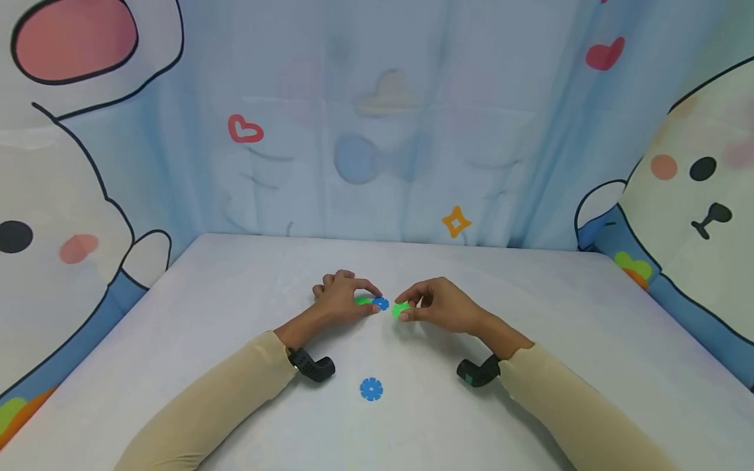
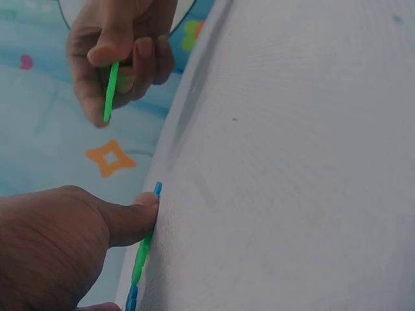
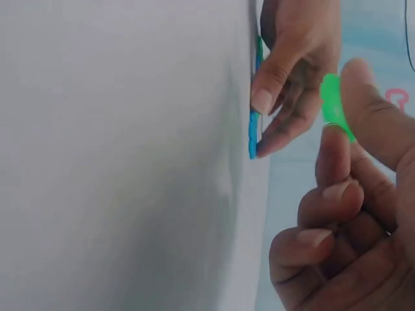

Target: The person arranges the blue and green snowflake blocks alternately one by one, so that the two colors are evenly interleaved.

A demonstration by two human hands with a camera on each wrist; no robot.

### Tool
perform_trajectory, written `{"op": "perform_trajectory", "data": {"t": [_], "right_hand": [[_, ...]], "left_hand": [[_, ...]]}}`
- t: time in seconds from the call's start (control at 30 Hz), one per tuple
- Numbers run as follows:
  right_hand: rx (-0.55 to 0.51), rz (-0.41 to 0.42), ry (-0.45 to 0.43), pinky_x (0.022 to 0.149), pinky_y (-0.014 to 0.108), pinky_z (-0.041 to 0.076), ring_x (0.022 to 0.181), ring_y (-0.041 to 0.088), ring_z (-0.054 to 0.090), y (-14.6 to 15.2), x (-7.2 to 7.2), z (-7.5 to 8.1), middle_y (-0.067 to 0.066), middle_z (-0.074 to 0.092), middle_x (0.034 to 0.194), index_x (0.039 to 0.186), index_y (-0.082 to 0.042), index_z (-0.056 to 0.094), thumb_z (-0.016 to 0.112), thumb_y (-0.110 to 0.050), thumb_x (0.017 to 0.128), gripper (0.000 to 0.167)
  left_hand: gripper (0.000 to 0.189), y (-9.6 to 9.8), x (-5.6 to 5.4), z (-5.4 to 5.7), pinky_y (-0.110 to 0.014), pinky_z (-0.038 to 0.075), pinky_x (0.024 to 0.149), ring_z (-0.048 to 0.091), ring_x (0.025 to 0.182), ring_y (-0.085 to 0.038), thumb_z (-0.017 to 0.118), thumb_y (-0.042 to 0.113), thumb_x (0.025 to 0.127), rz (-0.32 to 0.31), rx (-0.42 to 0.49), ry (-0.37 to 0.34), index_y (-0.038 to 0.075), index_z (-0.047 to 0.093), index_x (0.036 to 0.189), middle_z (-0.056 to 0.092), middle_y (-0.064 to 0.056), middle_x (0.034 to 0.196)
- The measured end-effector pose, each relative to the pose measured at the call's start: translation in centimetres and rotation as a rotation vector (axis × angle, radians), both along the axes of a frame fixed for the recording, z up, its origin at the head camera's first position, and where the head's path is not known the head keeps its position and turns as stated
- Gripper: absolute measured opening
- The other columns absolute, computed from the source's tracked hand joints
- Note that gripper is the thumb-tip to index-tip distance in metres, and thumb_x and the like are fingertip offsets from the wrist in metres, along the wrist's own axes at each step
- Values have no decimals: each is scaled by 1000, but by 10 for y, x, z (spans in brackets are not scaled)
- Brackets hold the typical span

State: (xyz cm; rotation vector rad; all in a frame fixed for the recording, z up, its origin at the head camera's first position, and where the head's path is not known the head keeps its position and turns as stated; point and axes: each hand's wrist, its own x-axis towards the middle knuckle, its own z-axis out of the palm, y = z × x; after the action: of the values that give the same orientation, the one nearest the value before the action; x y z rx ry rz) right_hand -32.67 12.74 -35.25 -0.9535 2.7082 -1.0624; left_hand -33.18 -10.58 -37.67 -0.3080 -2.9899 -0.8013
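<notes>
My left hand [image 1: 343, 299] pinches a blue notched plastic disc [image 1: 381, 303] at the end of a flat row of joined discs, thumb at its near edge and index finger at its far edge. A green disc [image 2: 141, 259] comes behind it in the row, then another blue one [image 2: 131, 298]; the hand hides part of the row. Just to the right, my right hand [image 1: 443, 306] holds a loose green notched disc [image 3: 332, 100] between thumb and fingers. That disc stands tilted above the table, apart from the row.
A single blue notched disc [image 1: 371, 389] lies flat on the white tabletop [image 1: 412, 425], nearer to me, between the forearms. Behind the table's far edge hangs a light blue curtain [image 1: 283, 190] with cartoon prints. Each wrist wears a black camera mount [image 1: 312, 366].
</notes>
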Motion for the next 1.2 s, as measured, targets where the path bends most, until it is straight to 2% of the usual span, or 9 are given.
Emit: {"op": "perform_trajectory", "data": {"t": [0.17,0.3,0.47,0.6,0.73,0.87,1.2], "right_hand": [[69,-59,13,57,25,43,65,13,52,-11,-20,-2,-3,63,76,105,-12,76,81,-31,81,31],[105,-104,-4,59,26,43,68,13,53,-15,-30,-7,0,65,78,105,-9,77,82,-29,80,33],[132,-174,-28,64,27,45,74,14,56,-17,-34,-11,2,70,84,106,-7,77,82,-27,80,33],[136,-221,-60,60,26,44,68,14,55,-17,-36,-14,4,69,82,110,-8,76,81,-25,82,33],[121,-215,-92,59,25,43,65,13,53,-16,-36,-14,4,68,84,116,-8,74,78,-19,85,33],[125,-181,-78,61,26,44,69,13,53,-15,-36,-13,4,69,88,118,-8,73,74,-14,88,31],[158,-163,-19,65,27,45,79,14,56,-13,-36,-15,2,71,93,113,-10,75,76,-20,87,28]], "left_hand": [[28,-1,-1,-2,-59,25,100,28,137,-41,71,45,87,-6,-9,1,39,71,114,39,-15,150],[27,-1,0,0,-59,25,100,28,137,-41,71,44,87,-10,2,-1,38,72,114,39,-15,150],[27,0,1,0,-59,25,100,29,137,-41,71,44,87,-8,-6,4,38,71,114,39,-15,150],[27,0,0,0,-59,25,100,29,137,-41,71,44,88,-7,-5,3,39,71,114,39,-15,151],[26,-1,0,0,-58,24,101,28,137,-41,72,43,87,2,2,2,39,72,113,38,-15,151],[26,-2,0,-1,-58,24,100,28,136,-40,72,43,87,6,8,1,38,72,112,38,-14,151],[25,-1,1,0,-57,24,100,28,136,-40,72,42,87,-1,18,-5,38,72,112,38,-14,151]]}}
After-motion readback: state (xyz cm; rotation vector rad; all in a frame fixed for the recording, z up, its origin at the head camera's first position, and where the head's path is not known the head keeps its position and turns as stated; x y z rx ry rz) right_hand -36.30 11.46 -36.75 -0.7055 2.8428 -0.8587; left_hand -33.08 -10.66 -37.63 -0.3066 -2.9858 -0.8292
